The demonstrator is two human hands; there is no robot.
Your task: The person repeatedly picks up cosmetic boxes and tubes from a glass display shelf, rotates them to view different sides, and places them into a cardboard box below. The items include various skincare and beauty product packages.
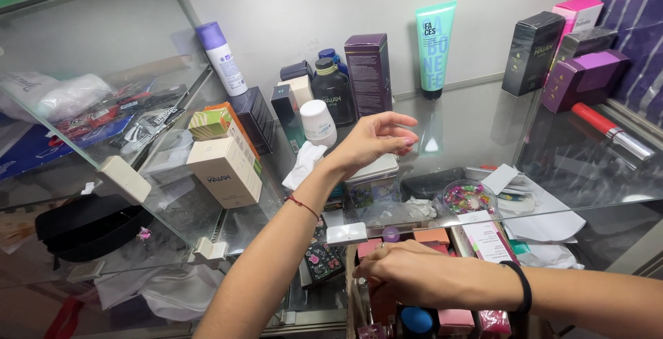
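Pink boxes (pixel 456 320) | right hand (pixel 414 277) flat atop | left hand (pixel 376 139) open (empty) by purple box (pixel 368 70)

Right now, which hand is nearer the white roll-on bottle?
Left. The left hand hovers open just right of the white roll-on bottle; the right hand is far below it, down among the small boxes.

A single head-worn camera looks down and forward, at close range, over a glass shelf (pixel 476 125) of boxed cosmetics toward the pale back wall (pixel 290 1)
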